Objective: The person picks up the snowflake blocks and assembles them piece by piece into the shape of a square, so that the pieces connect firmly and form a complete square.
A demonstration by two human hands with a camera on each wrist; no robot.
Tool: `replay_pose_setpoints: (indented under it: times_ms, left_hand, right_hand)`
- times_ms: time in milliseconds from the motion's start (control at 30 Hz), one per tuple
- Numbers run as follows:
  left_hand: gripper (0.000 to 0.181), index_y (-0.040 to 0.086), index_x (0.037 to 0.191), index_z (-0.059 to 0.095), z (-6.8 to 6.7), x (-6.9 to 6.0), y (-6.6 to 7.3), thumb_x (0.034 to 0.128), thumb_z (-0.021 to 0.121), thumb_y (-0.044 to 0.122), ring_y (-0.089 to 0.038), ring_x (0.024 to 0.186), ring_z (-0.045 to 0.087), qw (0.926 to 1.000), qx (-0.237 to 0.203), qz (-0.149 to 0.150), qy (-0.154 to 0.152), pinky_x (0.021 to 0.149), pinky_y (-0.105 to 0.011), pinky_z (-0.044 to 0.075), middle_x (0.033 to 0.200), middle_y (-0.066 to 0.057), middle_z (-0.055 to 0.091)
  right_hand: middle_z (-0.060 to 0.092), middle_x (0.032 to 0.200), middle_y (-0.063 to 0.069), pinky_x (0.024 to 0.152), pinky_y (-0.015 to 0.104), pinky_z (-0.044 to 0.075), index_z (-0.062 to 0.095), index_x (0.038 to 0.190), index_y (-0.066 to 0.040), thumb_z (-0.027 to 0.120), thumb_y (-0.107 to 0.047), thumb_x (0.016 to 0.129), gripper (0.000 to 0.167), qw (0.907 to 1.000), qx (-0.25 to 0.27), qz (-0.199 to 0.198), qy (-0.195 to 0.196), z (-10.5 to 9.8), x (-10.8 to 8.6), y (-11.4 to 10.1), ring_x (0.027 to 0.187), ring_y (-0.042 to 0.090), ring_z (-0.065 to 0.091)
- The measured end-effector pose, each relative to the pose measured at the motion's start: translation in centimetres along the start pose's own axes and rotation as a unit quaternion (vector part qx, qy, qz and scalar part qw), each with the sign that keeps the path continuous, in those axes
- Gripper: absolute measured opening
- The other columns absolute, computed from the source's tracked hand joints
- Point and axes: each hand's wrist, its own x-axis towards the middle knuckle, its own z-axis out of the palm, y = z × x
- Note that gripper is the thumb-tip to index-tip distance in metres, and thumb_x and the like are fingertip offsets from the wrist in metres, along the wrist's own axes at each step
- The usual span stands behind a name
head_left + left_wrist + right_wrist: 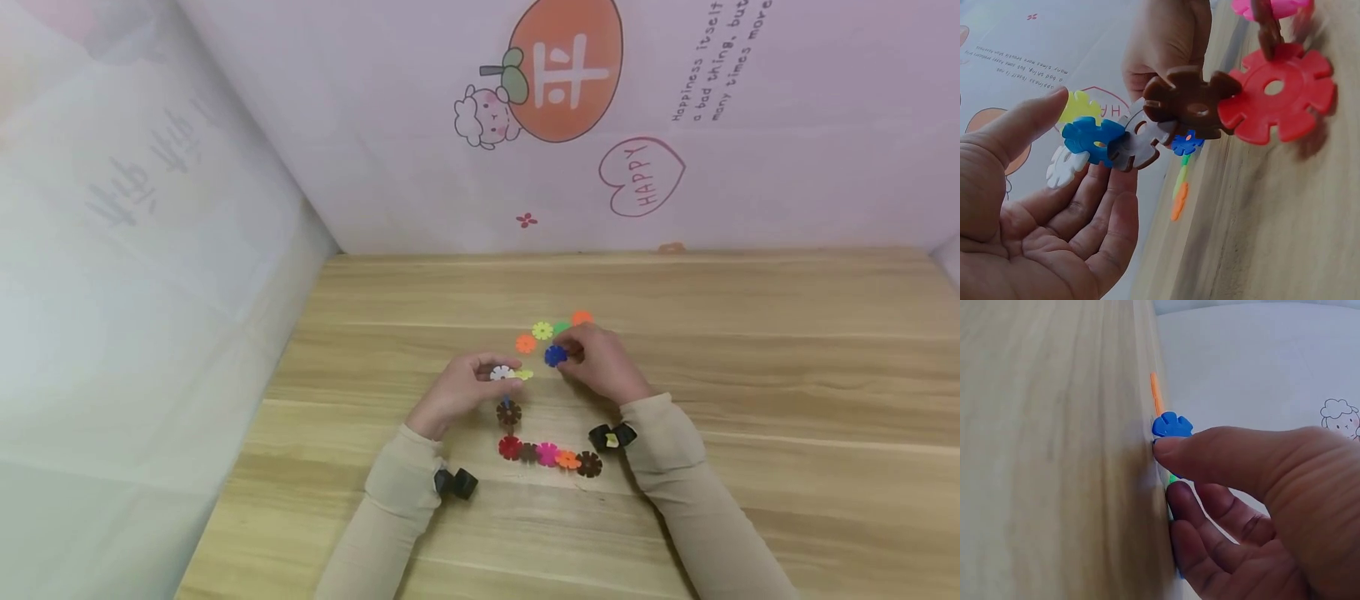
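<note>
While the left hand [459, 389] pinched a multicoloured plastic flower-disc chain [511, 454] near one end, the right hand [602, 364] gripped a blue plastic flower-disc [555, 357] at that end's two o'clock; joining, seemingly in hand, called for aligned slots.

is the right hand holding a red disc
No, the right hand holds a blue flower-shaped notched disc between thumb and fingers.

Wooden tabletop [795, 375]; printed backdrop [412, 125]
</note>
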Motion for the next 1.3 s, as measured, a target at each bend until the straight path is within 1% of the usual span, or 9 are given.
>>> replay_pose_setpoints:
  times_ms: [200,400,600,700,767,1000,1067,1167,1300]
  left_hand:
    - [0.039,0.014,0.123,0.068,-0.1,0.2,0.0,0.0871,0.077,0.026,-0.017,0.104,0.067,0.9999,-0.014,0.002,0.001,0.088,-0.033,0.056,0.123,-0.001,0.066]
    - [0.034,0.017,0.118,0.07,-0.1,0.3,0.0,0.0866,0.077,0.025,-0.017,0.099,0.068,0.9998,-0.019,0.002,-0.002,0.084,-0.032,0.056,0.117,-0.002,0.069]
    - [0.032,0.021,0.115,0.072,0.1,0.2,0.1,0.0855,0.078,0.029,-0.015,0.103,0.065,1.0,0.001,-0.003,0.002,0.084,-0.032,0.052,0.126,0.002,0.065]
    - [0.03,0.023,0.115,0.072,0.1,0.2,0.0,0.086,0.078,0.029,-0.016,0.107,0.063,1.0,0.006,-0.004,0.002,0.086,-0.032,0.051,0.13,0.003,0.063]
    - [0.03,0.023,0.115,0.071,0.2,0.2,0.0,0.0861,0.077,0.029,-0.017,0.107,0.062,1.0,0.009,-0.004,0.002,0.085,-0.033,0.051,0.128,0.003,0.063]
    - [0.03,0.024,0.115,0.072,0.4,0.2,0.0,0.0858,0.078,0.028,-0.017,0.102,0.062,0.9999,0.011,-0.008,0.005,0.081,-0.032,0.049,0.122,0.003,0.065]
    - [0.029,0.024,0.114,0.072,0.5,0.2,0.0,0.0858,0.078,0.029,-0.018,0.104,0.062,0.9998,0.013,-0.011,0.008,0.081,-0.033,0.049,0.123,0.003,0.065]
    - [0.031,0.024,0.115,0.072,0.5,0.1,0.1,0.0853,0.078,0.03,-0.019,0.109,0.06,0.9997,0.018,-0.011,0.01,0.086,-0.034,0.048,0.128,0.004,0.063]
    - [0.036,0.022,0.118,0.071,0.5,0.1,0.1,0.0846,0.079,0.032,-0.019,0.115,0.058,0.9998,0.019,-0.009,0.005,0.091,-0.037,0.048,0.133,0.005,0.061]
  right_hand:
    - [0.068,0.108,0.015,0.087,0.044,0.056,0.067,0.114,-0.002,0.073,0.0,0.084,0.03,0.9999,0.013,0.006,-0.002,-0.3,-0.1,0.1,0.096,0.028,0.065]
    - [0.071,0.101,0.012,0.085,0.044,0.057,0.068,0.111,-0.005,0.071,-0.004,0.087,0.025,0.9995,0.029,0.01,0.003,-0.6,-0.3,0.5,0.092,0.025,0.067]
    - [0.072,0.1,0.009,0.087,0.043,0.056,0.069,0.11,-0.007,0.071,-0.009,0.089,0.021,0.9987,0.048,0.017,0.007,-0.8,-0.8,0.9,0.093,0.024,0.066]
    - [0.072,0.1,0.007,0.088,0.042,0.056,0.069,0.109,-0.008,0.071,-0.013,0.089,0.02,0.9971,0.069,0.032,0.006,-0.9,-1.0,0.9,0.093,0.022,0.066]
    - [0.072,0.1,0.006,0.087,0.041,0.056,0.069,0.108,-0.01,0.071,-0.015,0.089,0.019,0.9956,0.083,0.043,0.002,-1.1,-1.2,0.7,0.093,0.021,0.066]
    - [0.071,0.101,0.008,0.071,0.031,0.058,0.068,0.108,-0.01,0.074,-0.02,0.088,0.022,0.986,0.15,0.071,-0.016,-1.2,-2.0,0.4,0.086,0.019,0.067]
    - [0.07,0.103,0.009,0.073,0.031,0.058,0.068,0.109,-0.009,0.074,-0.019,0.088,0.025,0.9816,0.175,0.074,-0.02,-1.2,-2.3,0.4,0.088,0.02,0.068]
    - [0.07,0.104,0.008,0.081,0.033,0.057,0.069,0.11,-0.01,0.076,-0.02,0.086,0.026,0.9747,0.207,0.081,-0.024,-1.3,-2.6,0.1,0.094,0.02,0.068]
    - [0.071,0.103,0.006,0.088,0.036,0.054,0.071,0.107,-0.012,0.077,-0.023,0.085,0.025,0.9682,0.232,0.088,-0.03,-1.5,-3.1,-0.7,0.095,0.02,0.069]
